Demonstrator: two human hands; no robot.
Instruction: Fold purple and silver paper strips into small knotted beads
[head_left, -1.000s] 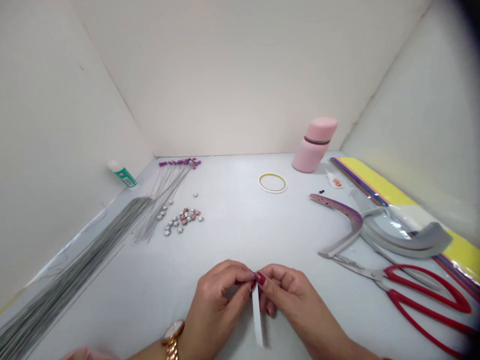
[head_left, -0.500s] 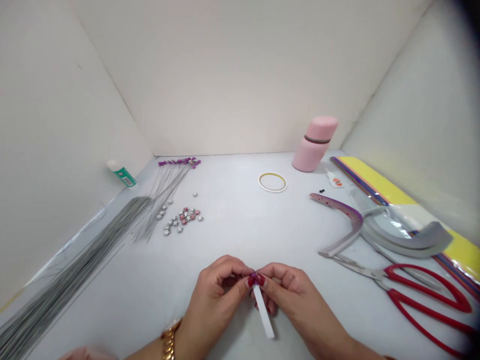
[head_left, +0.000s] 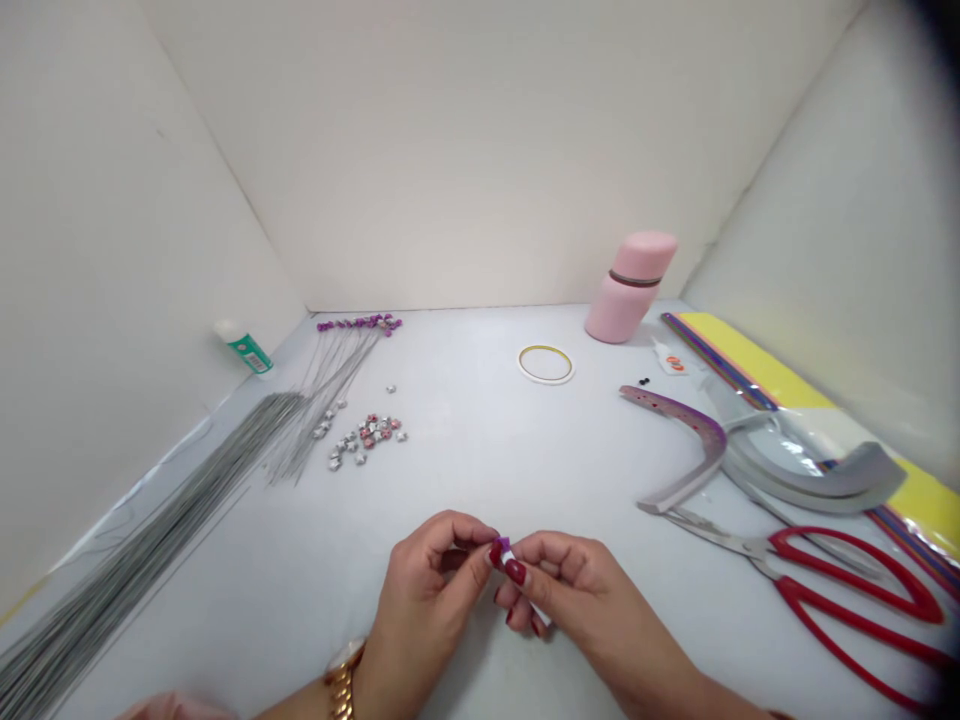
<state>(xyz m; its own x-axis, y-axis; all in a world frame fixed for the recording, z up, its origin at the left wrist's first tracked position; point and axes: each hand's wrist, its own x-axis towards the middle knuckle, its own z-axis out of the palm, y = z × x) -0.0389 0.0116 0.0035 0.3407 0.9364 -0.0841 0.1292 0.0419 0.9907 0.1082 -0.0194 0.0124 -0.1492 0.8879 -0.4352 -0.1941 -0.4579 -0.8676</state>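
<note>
Low in the middle of the head view, my hands meet over a narrow purple-and-white paper strip (head_left: 504, 544). My left hand (head_left: 427, 595) pinches its folded purple end between thumb and index finger. My right hand (head_left: 592, 600) grips the strip with the thumb on its white side, other fingers curled beneath. Most of the strip's length is hidden behind the right fingers, with a bit of white showing below them. To the left lie small silver and pink paper stars (head_left: 367, 437). Purple stars on thin wires (head_left: 360, 323) rest at the back left.
A thick bundle of grey wires (head_left: 187, 500) runs along the left side, near a glue stick (head_left: 251, 352). At the back are a tape roll (head_left: 546, 378) and a pink bottle (head_left: 626, 295). Right: curved paper strips (head_left: 705, 440), red-handled scissors (head_left: 757, 548), colored paper packs (head_left: 750, 370), small glue bottle (head_left: 670, 360).
The white tail of the strip, which hung toward me, is now mostly covered by my right fingers. My right thumb has slid slightly down along it, and the purple end shows more.
</note>
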